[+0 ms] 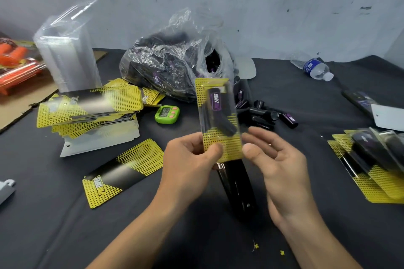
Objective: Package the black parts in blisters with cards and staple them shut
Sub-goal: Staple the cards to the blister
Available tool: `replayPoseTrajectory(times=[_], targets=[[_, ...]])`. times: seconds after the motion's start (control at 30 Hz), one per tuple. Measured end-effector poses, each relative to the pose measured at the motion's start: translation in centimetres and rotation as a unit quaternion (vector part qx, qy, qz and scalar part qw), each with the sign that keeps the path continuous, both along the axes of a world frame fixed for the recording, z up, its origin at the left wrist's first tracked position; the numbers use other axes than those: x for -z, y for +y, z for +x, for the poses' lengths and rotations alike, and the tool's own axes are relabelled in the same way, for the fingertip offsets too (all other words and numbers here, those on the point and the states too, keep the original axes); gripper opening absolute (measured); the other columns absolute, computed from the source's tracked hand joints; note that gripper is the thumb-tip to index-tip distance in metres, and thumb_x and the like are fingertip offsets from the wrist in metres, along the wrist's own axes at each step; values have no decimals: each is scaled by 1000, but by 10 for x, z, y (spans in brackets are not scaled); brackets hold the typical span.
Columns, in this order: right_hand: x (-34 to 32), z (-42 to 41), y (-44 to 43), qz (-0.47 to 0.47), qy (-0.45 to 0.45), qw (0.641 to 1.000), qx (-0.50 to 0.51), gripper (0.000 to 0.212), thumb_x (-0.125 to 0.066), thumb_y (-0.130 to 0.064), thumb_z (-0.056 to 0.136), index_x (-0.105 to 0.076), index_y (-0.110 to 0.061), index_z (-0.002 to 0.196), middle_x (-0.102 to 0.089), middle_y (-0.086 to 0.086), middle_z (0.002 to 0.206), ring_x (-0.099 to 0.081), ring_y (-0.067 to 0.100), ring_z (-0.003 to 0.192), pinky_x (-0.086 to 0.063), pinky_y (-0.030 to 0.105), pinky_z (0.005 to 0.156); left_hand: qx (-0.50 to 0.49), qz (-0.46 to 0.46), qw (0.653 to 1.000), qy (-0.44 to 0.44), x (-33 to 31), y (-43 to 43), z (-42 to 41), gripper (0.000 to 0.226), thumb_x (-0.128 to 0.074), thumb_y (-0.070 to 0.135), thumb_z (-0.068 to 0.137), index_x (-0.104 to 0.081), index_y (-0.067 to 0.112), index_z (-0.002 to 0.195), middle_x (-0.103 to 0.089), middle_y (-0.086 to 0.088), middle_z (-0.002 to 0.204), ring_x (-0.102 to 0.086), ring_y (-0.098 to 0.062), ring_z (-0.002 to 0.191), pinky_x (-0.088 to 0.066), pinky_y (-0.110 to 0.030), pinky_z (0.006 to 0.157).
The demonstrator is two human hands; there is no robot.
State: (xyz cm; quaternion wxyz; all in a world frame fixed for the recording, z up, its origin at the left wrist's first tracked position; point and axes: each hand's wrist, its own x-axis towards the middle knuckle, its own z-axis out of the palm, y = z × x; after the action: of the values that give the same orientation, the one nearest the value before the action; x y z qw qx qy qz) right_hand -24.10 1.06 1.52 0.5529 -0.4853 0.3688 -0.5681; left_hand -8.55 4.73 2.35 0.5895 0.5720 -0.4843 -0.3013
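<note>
Seen from the head view, a filled blister pack is held up above the dark table, nearly upright, its long axis running from the hands up and away towards the wall. Its lower end is pinched by the left hand, thumb curled over the yellow card face and fingers behind it. A black part with purple lettering is seen inside, lying at a slight slant to the pack's length.

The right hand is held just beside the pack's lower right edge, fingers loosely spread and gripping nothing. Whether its thumb touches the plastic cannot be told.

A black stapler lies on the table directly under the pack's lower end, its length running towards the person, between the two wrists. The free right hand is judged the better placed to work it, so the pack would need only to be lowered and its edge fed in.

Finished packs are piled to the right. Loose black parts lie beyond the pack, and a card stack sits to the left.
</note>
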Motion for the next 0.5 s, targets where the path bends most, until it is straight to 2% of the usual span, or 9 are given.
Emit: replayPoseTrajectory(times=[0.07,0.13,0.17,0.23,0.27,0.3,0.37,0.43,0.5], targets=[[2,-2,-3,-38,53,998,17,46,-84,-21,74,-73,-29,118,-78,-9,115,-71,6,113,-55,17,89,-97,-25,985,-139,3,1,2,11,-71,20,90,-75,19,80,-68,4,65,-60,-14,57,-51,-30,55],[1,1,0,-83,87,992,-26,55,-84,-36,73,-69,-31,125,-74,-11,123,-67,8,121,-55,25,97,-165,-88,948,-257,1,7,-1,6,-70,25,86,-71,23,80,-60,5,65,-50,-14,57,-41,-17,55],[2,4,3,-108,104,987,-55,58,-83,-40,73,-67,-30,128,-74,-9,125,-67,11,122,-54,31,100,-168,-111,931,-305,-1,10,-5,8,-70,25,84,-75,28,89,-61,8,68,-50,-13,60,-36,-13,56],[2,9,6,-141,137,976,-91,54,-83,-41,74,-67,-29,125,-75,-4,119,-70,15,115,-53,38,99,-128,-140,902,-387,1,15,-11,38,-63,29,83,-77,24,118,-74,11,86,-64,-8,75,-42,-16,65],[2,11,7,-135,125,979,-90,48,-83,-41,73,-70,-29,118,-77,-1,113,-72,14,108,-55,36,94,-92,-147,901,-398,2,16,-13,49,-61,32,82,-72,20,129,-77,10,104,-69,-8,92,-50,-20,76],[1,11,6,-97,76,989,-79,42,-84,-38,72,-74,-25,111,-78,2,109,-73,14,102,-57,33,88,-56,-155,906,-391,2,17,-13,56,-60,34,81,-69,18,134,-75,8,120,-69,-8,110,-53,-23,90],[-3,6,1,64,-92,991,-71,33,-85,-30,73,-81,-17,103,-79,9,107,-75,19,97,-60,28,79,2,-156,921,-356,1,18,-13,59,-62,37,81,-67,18,137,-65,13,139,-55,-2,134,-44,-24,110],[-6,-4,-4,156,-176,968,-82,43,-76,-34,78,-78,-8,112,-77,14,116,-75,24,106,-61,29,78,9,-136,935,-329,-1,16,-12,58,-66,40,85,-62,24,141,-54,26,144,-40,4,143,-31,-14,116],[-10,-11,-7,178,-182,963,-92,52,-68,-38,83,-71,-5,123,-75,16,120,-75,25,106,-61,27,72,-5,-80,960,-269,0,13,-10,61,-70,43,86,-57,35,145,-52,34,139,-39,14,139,-28,-5,110]])
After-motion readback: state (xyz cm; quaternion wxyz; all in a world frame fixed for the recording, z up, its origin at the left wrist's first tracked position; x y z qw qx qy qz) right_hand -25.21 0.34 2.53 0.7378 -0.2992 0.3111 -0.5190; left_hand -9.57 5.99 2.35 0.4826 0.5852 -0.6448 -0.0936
